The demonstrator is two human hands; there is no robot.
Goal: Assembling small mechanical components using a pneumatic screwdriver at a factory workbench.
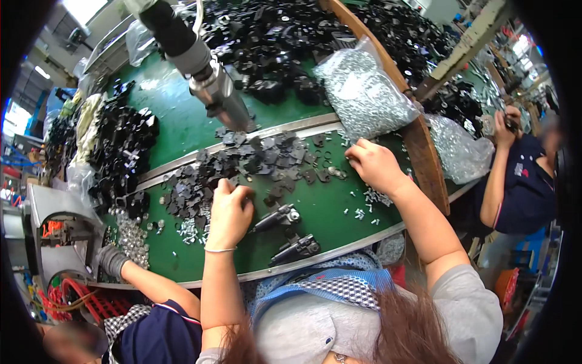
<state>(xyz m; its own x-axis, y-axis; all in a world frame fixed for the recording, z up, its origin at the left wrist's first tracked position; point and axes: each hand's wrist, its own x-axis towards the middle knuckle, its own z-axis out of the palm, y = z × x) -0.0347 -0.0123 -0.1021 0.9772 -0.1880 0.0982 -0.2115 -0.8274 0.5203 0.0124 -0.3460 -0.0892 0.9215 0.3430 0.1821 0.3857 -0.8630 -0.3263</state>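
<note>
My left hand (229, 213) is over the near edge of a heap of thin dark metal plates (254, 159), its thumb and fingers curled together; anything between them is too small to tell. My right hand (377, 166) is at the right end of the heap with fingertips bent in, beside some small dark rings (327, 155); what it pinches, if anything, does not show. Two black assemblies with silvery ends, a farther one (277, 218) and a nearer one (296, 249), lie side by side on the green tabletop (345, 233) between my forearms.
A powered driver (209, 79) hangs over the table. Clear bags of shiny small parts, one (365, 88) large, lean by a wooden divider (424, 158). Small silvery pins (191, 230) lie about. Co-workers are on both sides; a gloved hand (112, 262) is at left.
</note>
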